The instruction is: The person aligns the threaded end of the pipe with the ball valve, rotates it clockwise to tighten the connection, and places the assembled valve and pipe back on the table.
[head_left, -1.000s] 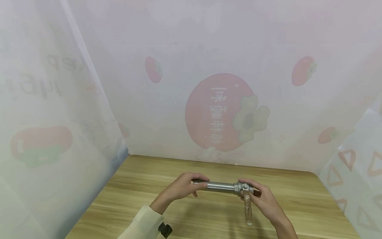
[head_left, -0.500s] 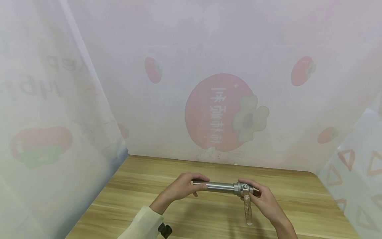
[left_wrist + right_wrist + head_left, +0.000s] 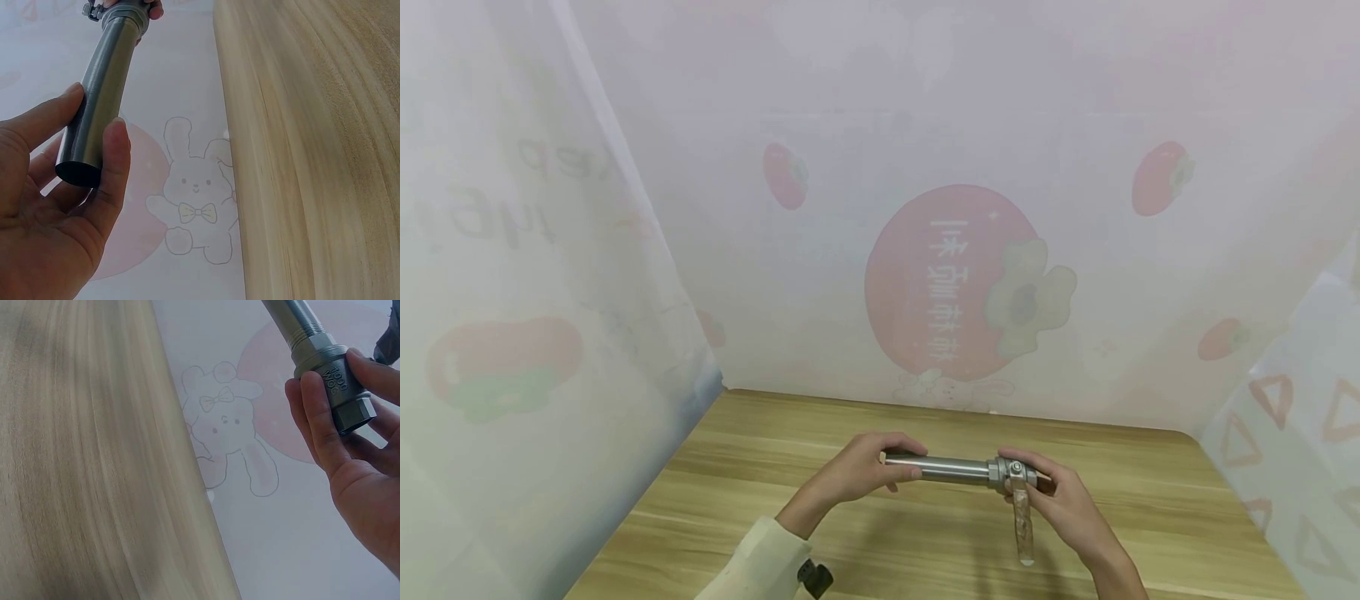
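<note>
A shiny metal pipe (image 3: pixel 955 469) is held level above the table, its threaded right end seated in a ball valve (image 3: pixel 1003 472). My left hand (image 3: pixel 859 469) grips the pipe near its left end, thumb and fingers around it; the left wrist view shows that end of the pipe (image 3: pixel 97 119) between the fingers. My right hand (image 3: pixel 1063 498) holds the valve body, and in the right wrist view raised lettering shows on the valve (image 3: pixel 334 381). From the valve a worn brown lever handle (image 3: pixel 1022 525) points toward me.
Beneath the hands lies a wood-grain table (image 3: pixel 760 442). Pale printed curtains (image 3: pixel 820 292) with red fruit patterns stand at the back and both sides. A small black device (image 3: pixel 815 577) sits at the left sleeve (image 3: pixel 760 558).
</note>
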Tool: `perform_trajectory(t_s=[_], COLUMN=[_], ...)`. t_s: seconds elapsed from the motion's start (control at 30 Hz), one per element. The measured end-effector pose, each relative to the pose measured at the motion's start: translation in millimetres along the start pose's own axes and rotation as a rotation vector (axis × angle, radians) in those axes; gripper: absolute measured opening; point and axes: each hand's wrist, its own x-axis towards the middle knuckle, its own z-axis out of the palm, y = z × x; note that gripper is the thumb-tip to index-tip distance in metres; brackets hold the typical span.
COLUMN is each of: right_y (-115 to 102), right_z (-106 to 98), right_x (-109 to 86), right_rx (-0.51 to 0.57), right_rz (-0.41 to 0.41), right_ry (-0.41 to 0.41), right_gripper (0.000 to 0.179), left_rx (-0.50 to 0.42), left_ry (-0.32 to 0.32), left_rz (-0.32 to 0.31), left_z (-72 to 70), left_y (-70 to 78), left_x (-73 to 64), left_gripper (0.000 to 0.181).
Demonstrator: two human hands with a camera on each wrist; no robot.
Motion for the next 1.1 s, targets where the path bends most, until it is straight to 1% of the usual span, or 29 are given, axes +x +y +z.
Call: perform_trajectory(t_s=[0.23,0.43,0.63,0.8,1.1], right_y=[0.2,0.2,0.2,-0.2,2.3], right_z=[0.9,0.9,0.3,0.5,0.4], right_x=[0.3,0.2,0.5,0.5,0.9], right_rx=[-0.003,0.014,0.017,0.013,0.011], right_rz=[-0.003,0.002,0.001,0.003,-0.003], right_ry=[0.006,0.007,0.003,0.007,0.007], right_gripper=[0.052,0.051,0.053,0.052,0.052], left_rx=[0.005,0.012,0.013,-0.006,-0.049], left_ry=[0.002,-0.011,-0.018,-0.029,-0.035], left_rz=[0.001,0.0,-0.016,-0.035,-0.03], left_z=[-0.5,-1.0,-1.0,-1.0,-1.5], left_y=[0.7,1.0,0.7,1.2,3.5], left_x=[0.9,1.9,2.4,2.4,0.8], left_gripper=[0.03,0.035,0.034,0.032,0.032])
